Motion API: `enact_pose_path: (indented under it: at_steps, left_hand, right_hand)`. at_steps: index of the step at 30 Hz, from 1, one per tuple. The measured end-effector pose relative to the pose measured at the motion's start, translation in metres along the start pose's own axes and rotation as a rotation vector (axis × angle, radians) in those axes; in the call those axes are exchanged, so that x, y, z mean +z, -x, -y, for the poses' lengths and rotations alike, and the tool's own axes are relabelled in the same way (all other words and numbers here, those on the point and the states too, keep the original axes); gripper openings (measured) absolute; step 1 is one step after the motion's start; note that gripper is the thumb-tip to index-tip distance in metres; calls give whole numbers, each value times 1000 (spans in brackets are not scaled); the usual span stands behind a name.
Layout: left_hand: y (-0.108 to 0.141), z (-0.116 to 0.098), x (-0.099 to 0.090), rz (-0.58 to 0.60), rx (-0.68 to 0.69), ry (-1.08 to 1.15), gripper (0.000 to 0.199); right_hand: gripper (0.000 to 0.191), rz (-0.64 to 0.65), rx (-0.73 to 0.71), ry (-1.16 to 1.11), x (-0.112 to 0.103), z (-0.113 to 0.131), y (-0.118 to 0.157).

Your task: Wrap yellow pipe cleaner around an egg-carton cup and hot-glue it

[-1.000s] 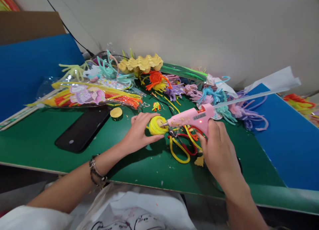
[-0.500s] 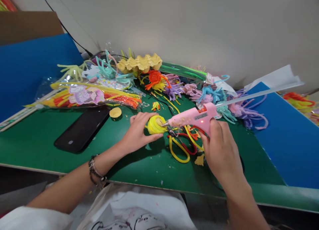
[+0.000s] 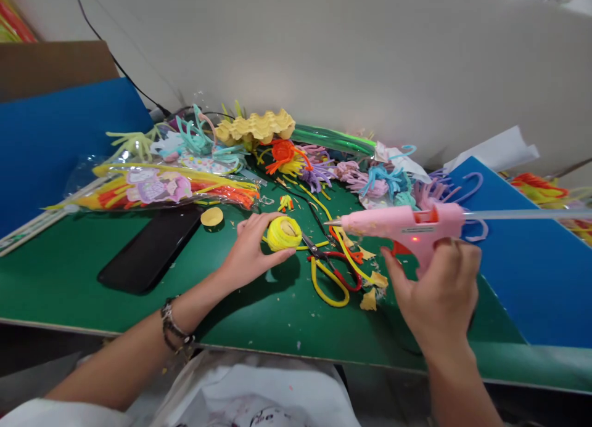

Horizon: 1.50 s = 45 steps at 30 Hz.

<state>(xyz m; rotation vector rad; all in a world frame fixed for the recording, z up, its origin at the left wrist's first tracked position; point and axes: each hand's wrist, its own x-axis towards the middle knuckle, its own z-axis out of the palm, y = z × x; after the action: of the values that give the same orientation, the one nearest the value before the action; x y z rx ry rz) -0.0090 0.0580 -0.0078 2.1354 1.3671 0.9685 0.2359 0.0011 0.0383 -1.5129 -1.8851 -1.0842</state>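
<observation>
Glue gun: drawn clear of yellow coil
Right hand: curled, gripping glue gun
Left hand: cupped, holding yellow coil

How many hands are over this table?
2: the left hand holds a round piece wound in yellow cord; the right hand grips a pink plastic glue gun. No others show.

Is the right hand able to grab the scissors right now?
Probably not: the right hand is wrapped around the pink glue gun. The scissors lie close by on the green table, largely uncovered, so putting the glue gun down would likely leave the way free.
</observation>
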Motion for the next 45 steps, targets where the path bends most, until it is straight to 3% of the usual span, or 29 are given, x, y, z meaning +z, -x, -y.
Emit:
enact_pose_path:
  at_steps: [7,10,15,20,23,26,27,29,30,33,36,39,45]
  left_hand:
    - [1,4,4,-2,25,-2,42]
    - [1,5,5,6,35,-2,42]
    - [1,5,6,19,67,1,44]
    - [1,7,6,-13,64,-26,44]
    - [1,8,6,-16,60,-34,49]
    - [0,7,5,-7,55,-34,50]
    - [0,6,4,-1,55,-33,49]
    - [-1,5,3,13,59,-30,45]
    - [-1,4,3,20,62,-28,44]
    - [-1,5,5,10,63,-18,43]
    - [0,8,7,-45,55,5,43]
    - [1,9,8,-94,63,54,44]
    - [3,7,9,-83,87,128,49]
  right_hand:
    - [49,288,504,6,11,-48,20]
    - [45,438,643,39,24,-69,39]
    - [38,668,638,95,47,-86,62]
    - [35,773,590,149,39,-93,45]
    - [40,823,589,221,19,-81,14]
    - [31,711,349,33,12,-47,-26]
    - [27,730,273,-85,16,-32,-39]
    - [28,890,46,-328,34,-2,-61]
    - [27,911,4,-346,46,13,-69]
    - [25,918,-32,-320,89,47,-85]
    - [32,938,-28,-278,118,65,-91]
    - [32,958,-12,-254,130,73,-93]
    - [33,962,37,-280,132,69,-91]
